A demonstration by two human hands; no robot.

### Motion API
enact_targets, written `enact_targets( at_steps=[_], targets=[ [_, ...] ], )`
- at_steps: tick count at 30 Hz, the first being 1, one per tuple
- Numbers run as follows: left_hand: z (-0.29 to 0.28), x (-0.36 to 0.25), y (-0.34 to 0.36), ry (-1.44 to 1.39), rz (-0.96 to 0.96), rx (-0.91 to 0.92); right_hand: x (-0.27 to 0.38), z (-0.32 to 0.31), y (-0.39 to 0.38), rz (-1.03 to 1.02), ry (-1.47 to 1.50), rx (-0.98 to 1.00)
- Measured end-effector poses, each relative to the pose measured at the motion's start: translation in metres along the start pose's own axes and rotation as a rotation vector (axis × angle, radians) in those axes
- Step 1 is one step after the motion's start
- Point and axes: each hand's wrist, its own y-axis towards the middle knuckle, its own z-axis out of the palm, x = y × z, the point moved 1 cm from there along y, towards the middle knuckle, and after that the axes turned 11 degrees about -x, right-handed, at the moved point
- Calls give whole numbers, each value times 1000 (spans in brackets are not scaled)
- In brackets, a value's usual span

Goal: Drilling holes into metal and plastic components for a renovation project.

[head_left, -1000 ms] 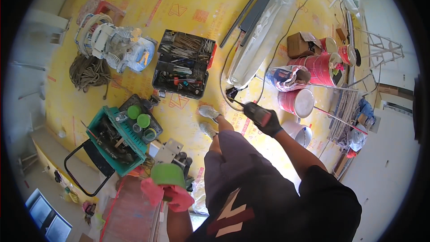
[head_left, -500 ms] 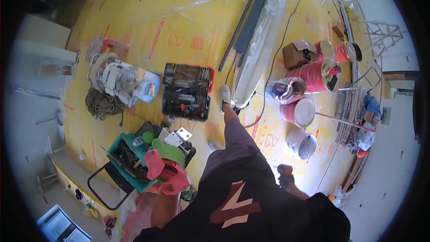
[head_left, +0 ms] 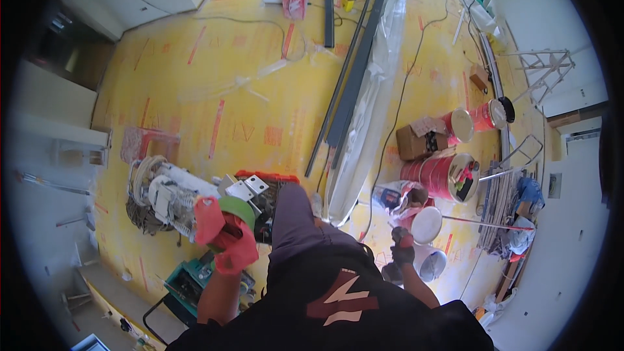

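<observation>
My left hand (head_left: 229, 244) is mostly hidden under a bundle of pink-red flaps (head_left: 235, 261), a curved green piece (head_left: 238, 209) and white blocks with dark holes (head_left: 246, 190). The bundle is held up over the floor, in front of a black tool case with an orange edge (head_left: 266, 174). Whether the pink-red part is a glove or a loose thing I cannot tell. On the right, my right hand (head_left: 403, 255), dark as if gloved, is closed around a black-and-red power tool (head_left: 402, 236), beside a white-lidded pail and a pale bucket (head_left: 431, 264).
A teal toolbox (head_left: 184, 281) stands at lower left, near a white machine with a hose (head_left: 170, 196). Ahead lie long dark profiles (head_left: 351, 101) and plastic-wrapped lengths (head_left: 372, 130). Red drums (head_left: 437, 177), a cardboard box (head_left: 416, 142) and a cable (head_left: 398, 123) are at right.
My view has moved forward over the floor. The black tool case is now partly behind my leg and the held bundle. My right hand with the power tool has come forward beside the buckets.
</observation>
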Motion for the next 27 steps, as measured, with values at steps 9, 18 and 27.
enact_targets(
  at_steps=[9,18,27],
  targets=[
    [140,-76,165,22,-53,196,227,18,37,-461,71,-213],
    [198,-140,395,-114,-433,223,311,106,50,-136,-143,-255],
    [337,-189,557,213,-86,54,488,98,115,-57,168,37]
  ],
)
